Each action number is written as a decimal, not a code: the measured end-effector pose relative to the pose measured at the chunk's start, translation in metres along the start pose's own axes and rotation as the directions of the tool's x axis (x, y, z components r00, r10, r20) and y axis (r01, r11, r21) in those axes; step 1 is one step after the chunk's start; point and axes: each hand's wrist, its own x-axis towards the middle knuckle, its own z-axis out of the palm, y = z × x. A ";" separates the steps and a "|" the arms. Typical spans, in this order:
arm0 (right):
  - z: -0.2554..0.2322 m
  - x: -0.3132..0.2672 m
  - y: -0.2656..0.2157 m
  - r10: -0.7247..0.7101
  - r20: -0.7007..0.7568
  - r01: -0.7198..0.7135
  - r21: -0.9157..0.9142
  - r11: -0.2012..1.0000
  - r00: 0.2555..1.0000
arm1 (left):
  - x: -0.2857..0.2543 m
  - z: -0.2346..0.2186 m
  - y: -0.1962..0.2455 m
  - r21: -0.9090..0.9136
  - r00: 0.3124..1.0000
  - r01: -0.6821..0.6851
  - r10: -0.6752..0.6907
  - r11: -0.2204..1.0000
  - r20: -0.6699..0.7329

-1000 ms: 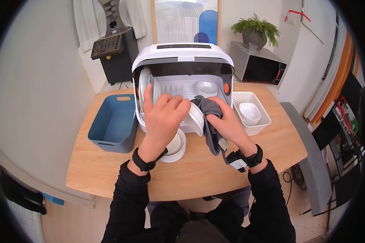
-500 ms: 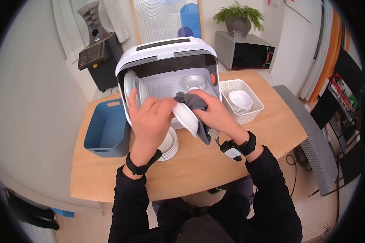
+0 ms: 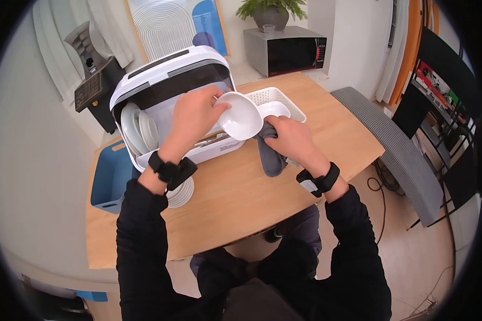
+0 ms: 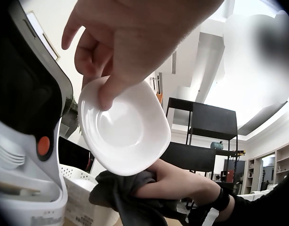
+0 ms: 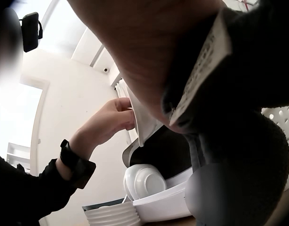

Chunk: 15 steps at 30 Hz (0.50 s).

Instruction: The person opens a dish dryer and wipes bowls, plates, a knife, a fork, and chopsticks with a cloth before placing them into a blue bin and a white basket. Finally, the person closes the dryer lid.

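Note:
My left hand (image 3: 194, 115) pinches a white squarish bowl (image 3: 242, 119) by its rim, thumb inside it, fingers behind. The bowl is tilted, its hollow facing me, in front of the right end of the white dish dryer (image 3: 206, 155). A dark grey cloth (image 3: 273, 158) hangs from my right hand (image 3: 294, 140), which grips it just right of the bowl. In the left wrist view the cloth (image 4: 121, 193) bunches right under the bowl's lower rim. Behind both hands, a white perforated basket (image 3: 297, 109) holds white bowls (image 3: 276, 109), partly hidden by the right hand.
Inside the dryer, white plates (image 3: 139, 128) stand upright at the left. A stack of white dishes (image 3: 181, 193) is on the wooden table (image 3: 235, 206), partly behind my left wrist. A blue bin (image 3: 110, 179) stands at the left, a microwave (image 3: 289, 53) behind the table.
Both hands have moved right from in front of the dryer toward the basket. The bowl has turned so its inside shows, and the cloth has come away from its outer side. The head view has swung right.

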 end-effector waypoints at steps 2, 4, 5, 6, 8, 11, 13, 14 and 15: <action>-0.005 -0.008 0.015 -0.016 -0.018 0.015 -0.041 0.999 1.000 | 0.023 0.026 0.008 0.021 0.994 -0.002 -0.001 1.000 0.107; -0.007 -0.017 0.027 -0.048 -0.039 0.045 -0.062 0.997 0.998 | 0.045 0.058 0.009 0.074 0.979 -0.047 0.031 0.996 0.203; -0.007 -0.022 0.033 -0.071 -0.051 0.067 -0.064 0.996 0.996 | 0.056 0.073 0.009 0.108 0.970 -0.047 0.020 0.993 0.241; -0.008 -0.027 0.038 -0.092 -0.064 0.088 -0.065 0.994 0.994 | 0.067 0.088 0.008 0.142 0.960 -0.049 0.008 0.989 0.279; -0.015 -0.036 0.043 -0.096 -0.073 0.092 -0.067 0.994 0.993 | 0.085 0.112 0.010 0.198 0.940 -0.037 -0.033 0.979 0.339; -0.020 -0.044 0.051 -0.106 -0.133 0.102 -0.037 0.994 0.985 | 0.111 0.139 0.013 0.303 0.886 -0.037 -0.109 0.952 0.451; -0.025 -0.047 0.057 -0.085 -0.132 0.082 -0.025 0.996 0.988 | 0.124 0.154 0.014 0.401 0.796 -0.099 -0.169 0.911 0.581; -0.029 -0.047 0.058 -0.060 -0.105 0.058 -0.028 0.998 0.993 | 0.130 0.161 0.014 0.404 0.770 -0.106 -0.182 0.909 0.611; -0.030 -0.047 0.060 -0.036 -0.075 0.034 -0.029 0.999 0.997 | 0.133 0.166 0.015 0.407 0.742 -0.112 -0.196 0.906 0.641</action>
